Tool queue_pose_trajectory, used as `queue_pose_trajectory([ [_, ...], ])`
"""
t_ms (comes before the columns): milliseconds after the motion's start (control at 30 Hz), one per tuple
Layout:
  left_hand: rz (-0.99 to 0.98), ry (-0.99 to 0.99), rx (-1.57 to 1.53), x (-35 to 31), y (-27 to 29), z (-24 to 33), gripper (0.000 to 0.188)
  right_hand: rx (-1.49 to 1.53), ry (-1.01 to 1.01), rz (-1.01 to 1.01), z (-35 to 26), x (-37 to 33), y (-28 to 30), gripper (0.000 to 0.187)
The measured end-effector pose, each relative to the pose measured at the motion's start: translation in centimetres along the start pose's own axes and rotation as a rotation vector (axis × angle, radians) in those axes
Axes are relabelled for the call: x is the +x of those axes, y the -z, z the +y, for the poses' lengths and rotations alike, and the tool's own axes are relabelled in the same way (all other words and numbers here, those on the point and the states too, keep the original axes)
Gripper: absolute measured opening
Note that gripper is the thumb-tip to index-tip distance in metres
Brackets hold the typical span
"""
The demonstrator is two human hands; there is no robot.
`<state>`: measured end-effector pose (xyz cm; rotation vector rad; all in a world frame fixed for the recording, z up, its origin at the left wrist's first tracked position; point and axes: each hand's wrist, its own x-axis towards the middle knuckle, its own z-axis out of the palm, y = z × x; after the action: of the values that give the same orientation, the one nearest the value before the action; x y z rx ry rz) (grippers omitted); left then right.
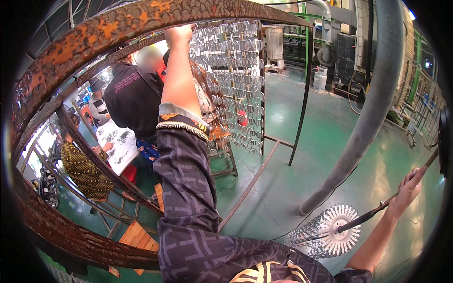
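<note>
My left arm, in a dark patterned sleeve, reaches up to the rusty metal frame (141, 21). Beneath its top bar my left hand (179, 37) is closed, but the bar and the angle hide what its fingers hold. Right beside that hand hangs a rack of small shiny metal parts (231, 70) in many rows. Out to the right, my right hand (408, 188) wraps round a dark rod (373, 213). At the rod's lower end is a round rack (340, 227) ringed with metal pieces, tilted above the green floor.
A thick grey pipe (361, 137) slants down between my arms. Several people work around a white table (115, 146) at the left; one in a black top (134, 89) stands close behind the frame. A wooden stool (219, 137) and a white gas cylinder (320, 78) stand farther off.
</note>
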<state>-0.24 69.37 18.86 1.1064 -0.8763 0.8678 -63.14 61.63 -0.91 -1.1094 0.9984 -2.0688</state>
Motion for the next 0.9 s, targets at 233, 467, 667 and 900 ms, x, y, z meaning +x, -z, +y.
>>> queue_pose_trajectory([
  [233,-0.173,0.398,-0.409,-4.4,5.6,5.1,0.02,0.041,-0.02,-0.047,0.1,-0.1,-0.2,0.047],
  [467,-0.382,0.505,-0.985,-13.2,7.9,6.1,0.007,0.07,-0.015,-0.073,0.5,0.1,0.4,0.045],
  [667,-0.451,0.675,-1.183,-24.1,6.9,9.2,0.008,0.033,0.038,-0.005,1.5,1.0,1.0,0.045],
  [900,-0.696,0.825,-1.247,-35.4,9.8,15.0,0.009,0.081,0.048,-0.094,-1.2,-0.9,-0.8,0.045],
])
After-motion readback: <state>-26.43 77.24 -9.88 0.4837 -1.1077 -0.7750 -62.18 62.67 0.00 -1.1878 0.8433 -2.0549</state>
